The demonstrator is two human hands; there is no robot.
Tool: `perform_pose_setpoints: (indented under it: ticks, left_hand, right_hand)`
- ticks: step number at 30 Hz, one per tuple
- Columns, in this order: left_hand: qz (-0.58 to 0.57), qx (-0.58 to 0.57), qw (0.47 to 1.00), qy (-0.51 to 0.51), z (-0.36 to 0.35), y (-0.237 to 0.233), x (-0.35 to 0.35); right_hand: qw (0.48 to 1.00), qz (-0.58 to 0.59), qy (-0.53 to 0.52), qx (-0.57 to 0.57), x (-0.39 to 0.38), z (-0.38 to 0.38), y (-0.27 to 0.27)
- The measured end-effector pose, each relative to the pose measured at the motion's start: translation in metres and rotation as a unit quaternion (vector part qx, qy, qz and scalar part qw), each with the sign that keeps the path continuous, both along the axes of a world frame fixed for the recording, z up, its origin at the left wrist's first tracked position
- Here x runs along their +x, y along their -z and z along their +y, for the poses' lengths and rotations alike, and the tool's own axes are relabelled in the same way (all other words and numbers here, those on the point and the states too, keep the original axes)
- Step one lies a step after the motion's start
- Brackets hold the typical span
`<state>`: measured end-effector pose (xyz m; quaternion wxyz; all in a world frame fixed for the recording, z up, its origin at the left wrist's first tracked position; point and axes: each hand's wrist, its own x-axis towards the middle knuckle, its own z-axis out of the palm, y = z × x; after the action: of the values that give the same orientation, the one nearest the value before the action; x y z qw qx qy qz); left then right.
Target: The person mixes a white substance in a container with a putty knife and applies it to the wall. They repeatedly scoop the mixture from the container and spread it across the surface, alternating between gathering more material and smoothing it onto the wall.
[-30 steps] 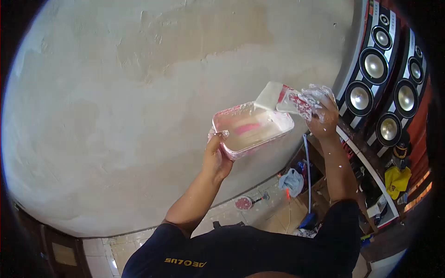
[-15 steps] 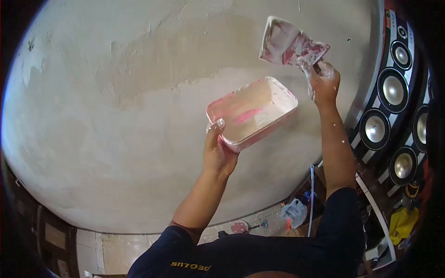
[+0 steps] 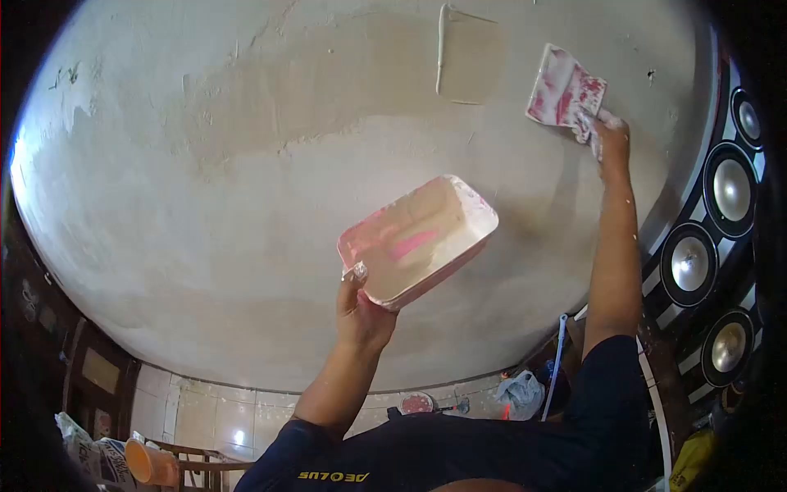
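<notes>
A pink rectangular plastic tub [image 3: 443, 275], smeared with white putty on its rim and inside, is gripped at its near left corner by my left hand [image 3: 365, 316]. My thumb lies over the rim, and white putty coats its tip. My right hand [image 3: 613, 143] is closed round the narrow end of a wide, flat pink putty scraper [image 3: 566, 88] streaked with white. The scraper is up against or close to the wall [image 3: 270, 213]; contact is hard to judge. Left of it, a raised ridge of putty [image 3: 441, 53] edges a rectangular patch.
Tall speakers [image 3: 689, 264] stand along the right side. On the tiled floor below are a round pinkish container [image 3: 416, 403] and a plastic bag [image 3: 521, 394]. An orange bucket [image 3: 152, 463] sits at lower left beside a wooden chair frame [image 3: 205, 466].
My right hand and the scraper have moved right, and a ridged putty patch now shows on the wall. The tub appears lower and farther left; the view has shifted too.
</notes>
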<state>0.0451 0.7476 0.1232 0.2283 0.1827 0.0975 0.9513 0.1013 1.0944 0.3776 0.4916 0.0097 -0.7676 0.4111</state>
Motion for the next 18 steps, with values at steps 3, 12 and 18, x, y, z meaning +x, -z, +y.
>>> perform_pose_setpoints:
  ticks: [3,12,18]
  left_hand:
    - [-0.007,0.025,0.999,0.019,0.007,0.012,0.002]
    - [-0.044,-0.035,0.998,-0.001,0.019,0.009,0.021]
    - [-0.045,-0.037,0.996,0.073,0.009,0.018,0.003]
  right_hand:
    - [0.998,0.027,-0.059,-0.023,0.017,-0.025,-0.003]
    - [0.987,-0.046,0.012,0.151,-0.084,-0.116,-0.026]
    - [0.993,0.047,0.091,-0.063,-0.035,0.079,-0.018]
